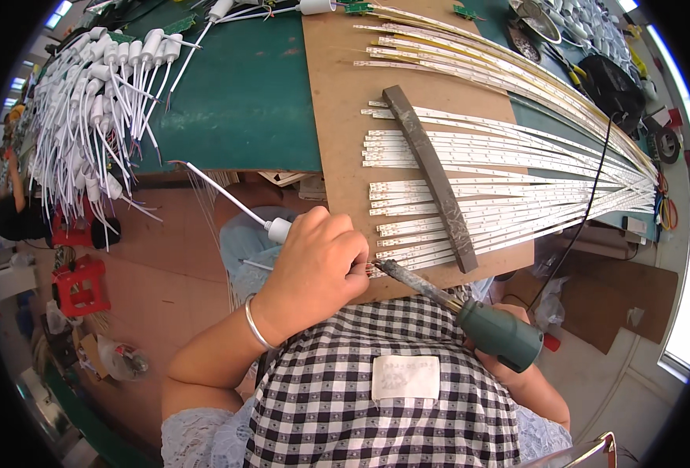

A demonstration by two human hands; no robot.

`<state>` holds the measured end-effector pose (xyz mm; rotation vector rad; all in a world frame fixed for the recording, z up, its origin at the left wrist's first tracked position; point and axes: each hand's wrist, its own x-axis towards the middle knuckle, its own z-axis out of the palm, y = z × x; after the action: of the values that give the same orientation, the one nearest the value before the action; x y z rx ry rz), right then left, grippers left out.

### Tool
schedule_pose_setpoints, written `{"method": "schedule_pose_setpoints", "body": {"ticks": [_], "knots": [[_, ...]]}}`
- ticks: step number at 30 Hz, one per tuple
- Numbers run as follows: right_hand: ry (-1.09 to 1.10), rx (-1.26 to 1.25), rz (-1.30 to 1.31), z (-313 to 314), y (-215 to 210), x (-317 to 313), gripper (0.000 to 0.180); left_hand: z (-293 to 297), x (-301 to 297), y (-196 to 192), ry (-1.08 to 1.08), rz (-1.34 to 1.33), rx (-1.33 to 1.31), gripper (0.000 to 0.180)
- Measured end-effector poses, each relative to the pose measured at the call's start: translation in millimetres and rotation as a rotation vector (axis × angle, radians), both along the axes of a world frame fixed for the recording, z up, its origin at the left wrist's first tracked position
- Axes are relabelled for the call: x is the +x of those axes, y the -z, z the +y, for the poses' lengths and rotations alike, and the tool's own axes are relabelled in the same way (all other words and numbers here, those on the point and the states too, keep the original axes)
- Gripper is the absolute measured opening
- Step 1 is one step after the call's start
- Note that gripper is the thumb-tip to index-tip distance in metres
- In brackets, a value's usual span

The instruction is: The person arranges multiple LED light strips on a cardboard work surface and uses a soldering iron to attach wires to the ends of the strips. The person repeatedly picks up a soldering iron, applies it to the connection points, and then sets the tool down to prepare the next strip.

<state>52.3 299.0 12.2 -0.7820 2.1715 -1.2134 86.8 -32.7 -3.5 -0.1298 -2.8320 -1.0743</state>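
Observation:
My left hand (314,269) is closed around a white end cap (279,229) with a white cable (224,191) running out of it toward the upper left. Fine wires show at the pinched fingertips, beside the end of the nearest white LED strip (407,264). In my right hand (509,373) is a soldering iron (501,335) with a green handle. Its dark tip points left and meets or nearly meets the wires at my left fingertips; contact is hard to tell. A dark bar (431,175) lies across the row of LED strips.
The strips rest on a brown board (337,117) over a green table (236,93). Many white capped cables (95,101) are piled at the far left. More strips (454,51) lie at the back. A black cord (594,187) crosses the right side. A red stool (80,285) stands on the floor.

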Motion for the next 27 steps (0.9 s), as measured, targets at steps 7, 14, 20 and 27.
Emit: {"method": "schedule_pose_setpoints", "body": {"ticks": [7, 14, 20, 27], "knots": [[-0.016, 0.015, 0.071, -3.7, 0.9, -0.3, 0.032, 1.1, 0.2, 1.0, -0.008, 0.004, 0.003, 0.018], [-0.068, 0.015, 0.138, -7.3, -1.9, -4.9, 0.031, 1.1, 0.1, 1.2, -0.007, 0.012, -0.003, 0.018], [0.007, -0.031, 0.015, -7.8, -3.4, -6.4, 0.029, 0.4, 0.8, 1.5, -0.007, 0.005, 0.004, 0.018], [0.233, -0.371, -0.334, -23.1, -5.5, -7.3, 0.047, 0.4, 0.0, -0.4, 0.003, -0.021, -0.003, 0.017]]}}
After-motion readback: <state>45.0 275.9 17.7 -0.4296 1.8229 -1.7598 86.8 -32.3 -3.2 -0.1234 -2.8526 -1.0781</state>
